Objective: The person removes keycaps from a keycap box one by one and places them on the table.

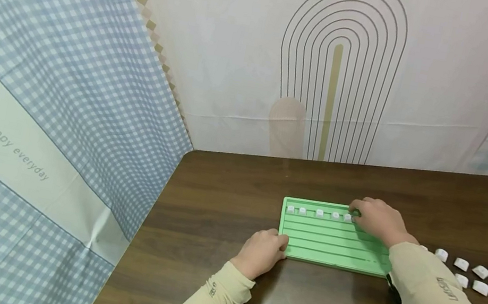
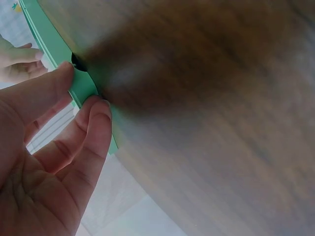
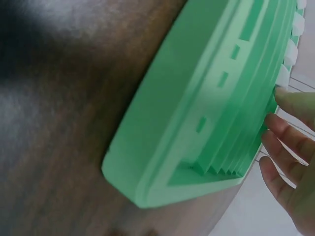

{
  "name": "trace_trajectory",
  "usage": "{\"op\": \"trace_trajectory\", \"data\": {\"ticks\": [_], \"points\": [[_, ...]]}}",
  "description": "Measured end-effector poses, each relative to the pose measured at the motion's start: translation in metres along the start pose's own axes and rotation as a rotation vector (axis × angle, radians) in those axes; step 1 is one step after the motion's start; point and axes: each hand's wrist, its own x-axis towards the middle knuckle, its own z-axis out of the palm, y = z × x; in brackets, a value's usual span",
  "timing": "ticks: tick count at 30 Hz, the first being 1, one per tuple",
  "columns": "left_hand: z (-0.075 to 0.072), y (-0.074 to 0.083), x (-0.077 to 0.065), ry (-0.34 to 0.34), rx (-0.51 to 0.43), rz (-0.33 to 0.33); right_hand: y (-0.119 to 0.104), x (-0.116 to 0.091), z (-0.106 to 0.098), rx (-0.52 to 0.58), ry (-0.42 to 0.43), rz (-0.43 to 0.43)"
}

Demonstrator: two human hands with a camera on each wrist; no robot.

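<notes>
Five white keycaps (image 1: 320, 213) stand in the far row of the green tray (image 1: 331, 240) on the bench (image 1: 219, 185); loose keycaps (image 1: 480, 288) at right appear left to place. Left hand (image 1: 258, 254): grip clamped on the tray's near-left corner. Right hand (image 1: 380, 220): grip apart, one fingertip at the row's right end.

The tray (image 1: 329, 248) is light green, the keycaps (image 1: 480, 288) white, the wood-grained table (image 1: 219, 185) dark brown, the sleeves (image 1: 437, 297) cream, the left cloth (image 1: 96, 52) blue-and-white gingham.
</notes>
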Motion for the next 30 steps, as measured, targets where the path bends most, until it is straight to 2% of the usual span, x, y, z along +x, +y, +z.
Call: {"op": "trace_trajectory", "data": {"ticks": [9, 14, 16, 20, 24, 30], "points": [[-0.001, 0.0, 0.002, -0.003, 0.001, -0.009, -0.003, 0.005, 0.004, -0.006, 0.004, -0.037], [-0.001, 0.0, 0.001, -0.007, -0.011, -0.009, -0.005, 0.004, 0.008, -0.032, 0.026, -0.081], [-0.001, 0.001, 0.001, -0.005, -0.02, -0.007, -0.005, 0.002, 0.005, -0.021, 0.043, -0.075], [-0.002, 0.002, 0.001, -0.003, -0.022, -0.01, 0.005, -0.003, -0.011, 0.03, 0.064, -0.011], [-0.004, 0.003, 0.001, 0.001, -0.018, -0.014, 0.031, -0.015, -0.028, 0.048, 0.065, 0.082], [-0.004, 0.003, -0.001, 0.002, -0.028, -0.012, 0.07, -0.044, -0.032, 0.061, -0.007, 0.198]]}}
